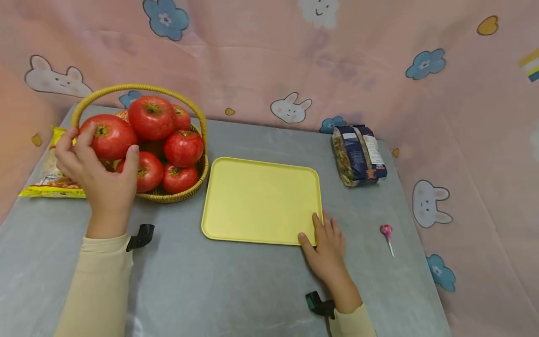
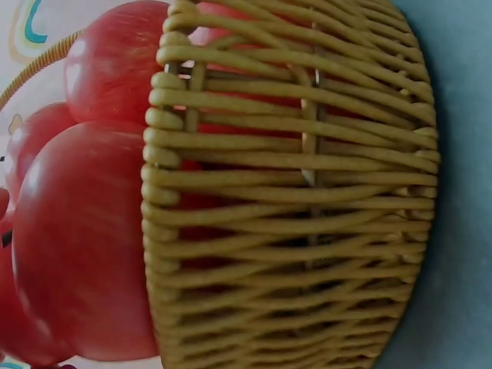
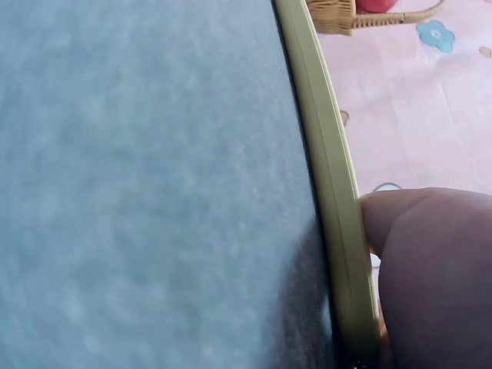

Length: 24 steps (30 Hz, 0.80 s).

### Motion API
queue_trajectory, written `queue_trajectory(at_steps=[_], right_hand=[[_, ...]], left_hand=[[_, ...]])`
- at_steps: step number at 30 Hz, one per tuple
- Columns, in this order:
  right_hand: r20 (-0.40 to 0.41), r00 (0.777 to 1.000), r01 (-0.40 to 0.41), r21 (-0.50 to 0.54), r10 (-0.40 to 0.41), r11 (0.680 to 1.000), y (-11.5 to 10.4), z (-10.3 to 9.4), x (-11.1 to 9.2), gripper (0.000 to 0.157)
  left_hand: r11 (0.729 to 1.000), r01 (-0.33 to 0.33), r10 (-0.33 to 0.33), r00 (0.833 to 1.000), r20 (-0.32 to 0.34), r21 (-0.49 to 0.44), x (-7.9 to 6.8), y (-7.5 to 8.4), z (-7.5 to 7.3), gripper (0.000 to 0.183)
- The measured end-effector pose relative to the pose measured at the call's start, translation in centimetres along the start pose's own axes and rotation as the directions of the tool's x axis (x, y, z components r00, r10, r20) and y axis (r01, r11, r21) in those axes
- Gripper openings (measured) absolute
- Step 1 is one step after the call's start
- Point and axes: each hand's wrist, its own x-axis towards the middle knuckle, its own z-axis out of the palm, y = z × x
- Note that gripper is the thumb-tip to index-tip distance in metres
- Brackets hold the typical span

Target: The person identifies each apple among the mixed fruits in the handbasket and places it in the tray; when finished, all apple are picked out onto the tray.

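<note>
A yellow wicker basket (image 1: 205,154) with a tall handle stands at the back left, heaped with several red apples. My left hand (image 1: 98,175) reaches over its left side and holds the leftmost apple (image 1: 110,136), fingers on top and thumb on the near right. In the left wrist view the basket's woven side (image 2: 292,223) fills most of the frame, and little of the hand shows. A flat yellow tray (image 1: 261,201) lies mid-table. At its near right corner my right hand (image 1: 328,252) rests with fingers extended, touching the rim (image 3: 338,200).
Left of the basket, partly behind my left hand, lies a yellow packet (image 1: 52,173). A dark blue package (image 1: 360,154) is at the back right. Nearer on the right lies a pink lollipop (image 1: 386,230). A pink patterned cloth (image 1: 252,56) hangs behind the grey table (image 1: 219,290).
</note>
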Motion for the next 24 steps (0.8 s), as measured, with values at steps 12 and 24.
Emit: queue_trajectory(at_steps=[12,24], right_hand=[[0.023,0.999,-0.035,0.035,0.034,0.999,0.0,0.5,0.0,0.075],[0.015,0.999,-0.043,0.043,0.042,0.998,-0.1,0.1,0.0,0.074]], left_hand=[[0.991,0.074,-0.066,0.995,-0.077,0.112,-0.2,0.3,1.8,0.068],[0.988,-0.041,0.004,0.971,-0.239,-0.150,-1.9,4.8,1.4,0.063]])
